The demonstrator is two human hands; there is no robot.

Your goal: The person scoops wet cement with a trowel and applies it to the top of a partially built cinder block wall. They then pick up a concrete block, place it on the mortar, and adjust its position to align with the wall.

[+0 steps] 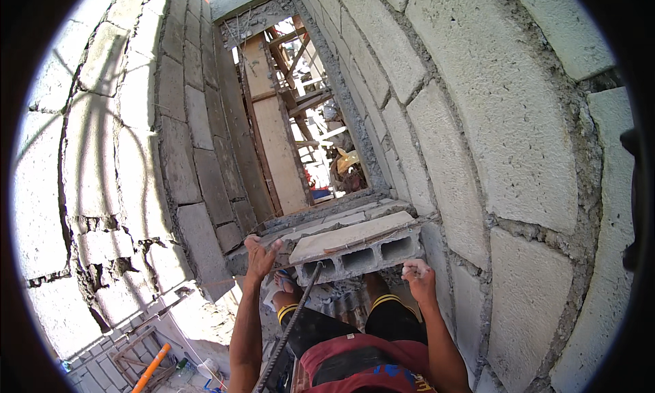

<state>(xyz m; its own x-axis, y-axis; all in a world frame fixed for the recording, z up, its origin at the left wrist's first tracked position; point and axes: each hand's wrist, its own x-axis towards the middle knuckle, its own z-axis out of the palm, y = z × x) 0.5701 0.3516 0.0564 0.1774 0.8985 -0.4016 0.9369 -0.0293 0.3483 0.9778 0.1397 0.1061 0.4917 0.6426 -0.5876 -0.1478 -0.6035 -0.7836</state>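
Note:
A grey hollow concrete block (357,250) sits on the wall course in front of me, its hollow cells facing me. A ribbed steel bar (293,325) slants up from the lower edge to the block's left cell. Just left of the block is my left hand (261,258), thumb and fingers apart, with nothing in it. My right hand (419,281) is near the block's right end, its dusty fingers curled in and no object visible in them. A thin line (341,247) crosses the block's front upper edge.
Block walls rise close on my right (518,140) and left (184,120). Beyond the block, a framed opening with a wooden plank (283,147) looks down on scaffolding timber. Lower left, an orange pipe (151,368) lies far below.

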